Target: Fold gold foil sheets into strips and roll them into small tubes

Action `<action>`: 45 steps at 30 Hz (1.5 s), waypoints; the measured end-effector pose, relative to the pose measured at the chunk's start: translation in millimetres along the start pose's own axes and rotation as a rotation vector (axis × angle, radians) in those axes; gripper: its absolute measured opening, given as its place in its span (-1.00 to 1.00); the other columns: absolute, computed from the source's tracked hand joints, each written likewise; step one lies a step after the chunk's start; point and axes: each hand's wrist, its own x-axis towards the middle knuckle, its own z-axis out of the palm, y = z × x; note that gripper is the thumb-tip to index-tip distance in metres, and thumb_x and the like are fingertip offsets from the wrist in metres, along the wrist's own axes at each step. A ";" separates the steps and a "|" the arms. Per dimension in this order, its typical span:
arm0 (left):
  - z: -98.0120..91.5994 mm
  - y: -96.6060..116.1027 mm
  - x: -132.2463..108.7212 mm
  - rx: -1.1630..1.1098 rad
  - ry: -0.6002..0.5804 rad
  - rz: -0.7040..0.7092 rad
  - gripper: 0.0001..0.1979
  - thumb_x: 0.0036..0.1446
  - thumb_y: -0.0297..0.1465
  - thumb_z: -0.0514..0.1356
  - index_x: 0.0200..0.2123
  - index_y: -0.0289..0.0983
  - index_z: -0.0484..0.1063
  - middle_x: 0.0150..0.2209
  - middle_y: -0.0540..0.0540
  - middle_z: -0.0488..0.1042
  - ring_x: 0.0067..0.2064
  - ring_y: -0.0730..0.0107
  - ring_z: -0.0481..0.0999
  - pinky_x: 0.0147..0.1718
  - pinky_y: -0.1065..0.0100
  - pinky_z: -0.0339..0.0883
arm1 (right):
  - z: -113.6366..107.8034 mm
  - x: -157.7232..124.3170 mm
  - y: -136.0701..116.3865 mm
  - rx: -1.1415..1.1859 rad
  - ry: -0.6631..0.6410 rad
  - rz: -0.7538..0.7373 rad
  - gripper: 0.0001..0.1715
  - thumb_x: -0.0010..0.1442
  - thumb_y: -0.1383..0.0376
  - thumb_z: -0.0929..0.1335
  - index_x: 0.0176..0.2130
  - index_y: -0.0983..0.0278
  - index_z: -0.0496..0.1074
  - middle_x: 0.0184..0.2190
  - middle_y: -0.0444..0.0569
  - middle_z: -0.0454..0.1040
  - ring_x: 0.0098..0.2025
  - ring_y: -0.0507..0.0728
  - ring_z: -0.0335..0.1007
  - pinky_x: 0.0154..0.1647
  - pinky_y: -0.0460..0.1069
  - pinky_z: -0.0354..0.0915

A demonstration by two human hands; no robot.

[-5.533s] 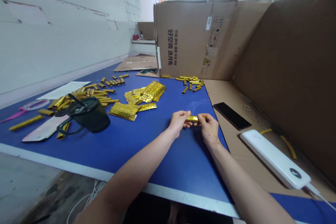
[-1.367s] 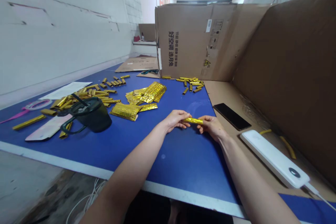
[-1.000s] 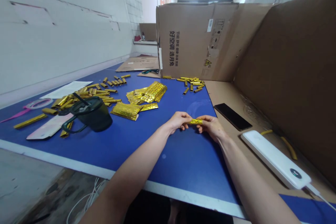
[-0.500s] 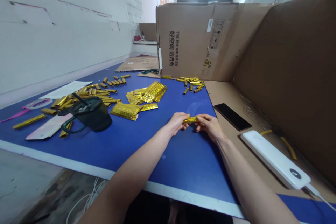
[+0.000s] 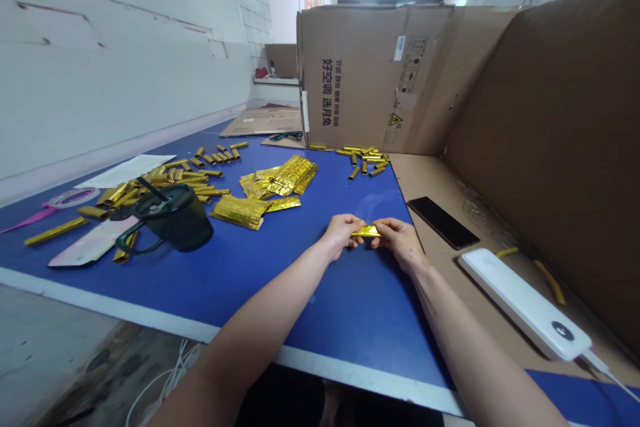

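Note:
Between my two hands is a small strip of gold foil paper, held level just above the blue table. My left hand pinches its left end, and my right hand grips the right end between thumb and fingers. Flat gold foil sheets lie in a loose stack to the left of my hands. Behind my hands, near the cardboard box, is a small heap of gold foil rolls. A larger pile of gold rolls spreads across the left side.
A dark lidded mug with a straw stands at left, by a pale phone-like slab and a tape roll. Cardboard walls rise behind and right. A black phone and white power bank lie on cardboard at right.
The gold foil strip has turned slightly between my fingers and shows a brighter, flatter face. My hands have shifted only a little; everything else stays in place.

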 end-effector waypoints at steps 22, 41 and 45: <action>0.2 -1.0 2.5 -0.093 0.026 0.181 -0.84 -0.17 -0.45 0.23 -0.42 -0.39 0.40 -0.52 -0.05 0.41 -0.57 0.62 0.33 -0.60 0.55 0.15 | 0.6 2.1 -0.7 0.008 0.084 -0.150 -0.73 -0.22 0.29 0.44 -0.41 0.31 0.42 -0.57 -0.14 0.46 -0.57 0.01 0.37 -0.44 -0.05 0.27; 2.6 -0.3 0.7 -0.006 0.088 0.189 -0.87 -0.10 -0.40 0.18 -0.54 -0.37 0.34 -0.68 0.02 0.33 -0.68 0.60 0.30 -0.73 0.55 0.06 | 6.9 -1.9 -1.3 -0.126 0.198 -0.181 -0.77 -0.17 0.19 0.40 -0.52 0.32 0.42 -0.67 -0.16 0.40 -0.65 0.00 0.29 -0.57 -0.09 0.16; 2.8 1.3 -0.3 -0.030 0.114 0.190 -0.87 -0.08 -0.39 0.16 -0.52 -0.36 0.33 -0.67 0.02 0.33 -0.68 0.60 0.31 -0.72 0.56 0.07 | 8.0 -1.6 -0.6 -0.099 0.211 -0.190 -0.78 -0.17 0.20 0.40 -0.50 0.31 0.42 -0.63 -0.16 0.41 -0.65 0.00 0.30 -0.56 -0.08 0.18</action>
